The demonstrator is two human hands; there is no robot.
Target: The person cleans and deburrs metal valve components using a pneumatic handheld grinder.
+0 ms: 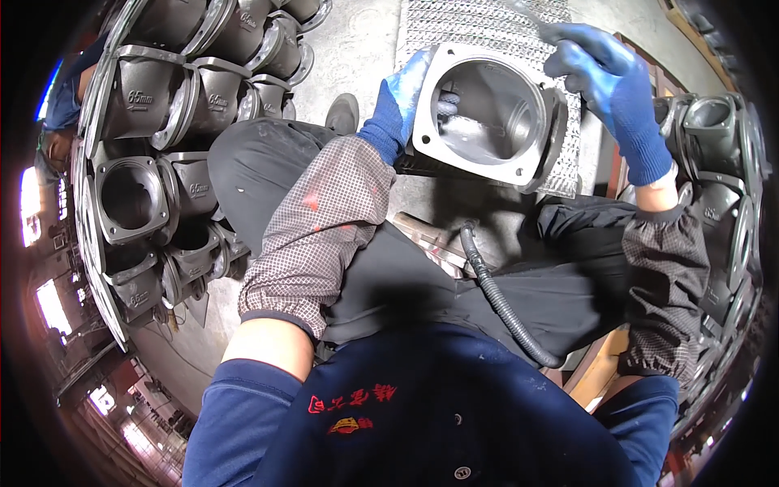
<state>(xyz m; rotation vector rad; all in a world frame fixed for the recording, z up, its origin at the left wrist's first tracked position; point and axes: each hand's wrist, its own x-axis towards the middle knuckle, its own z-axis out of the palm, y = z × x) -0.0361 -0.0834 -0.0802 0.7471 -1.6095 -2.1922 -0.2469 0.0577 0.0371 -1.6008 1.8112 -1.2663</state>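
Observation:
A grey metal pipe-fitting casting (501, 114) with a square, holed flange and a wide round bore faces me above my knees. My left hand (401, 101), in a blue glove, is closed on the flange's left edge, and gloved fingertips show inside the bore. My right hand (602, 79), gloved the same way, is raised beside the casting's upper right corner. Its fingers are curled. A thin blurred streak leads from them toward the top edge; I cannot make out what it is. The casting rests over a patterned metal mesh surface (479, 26).
Similar castings stand stacked at the left (142, 101) and more castings (712, 122) at the right. A black corrugated hose (505, 304) runs between my legs. A wooden piece (596, 373) lies under my right thigh. Another person's arm (66, 101) shows at the far left.

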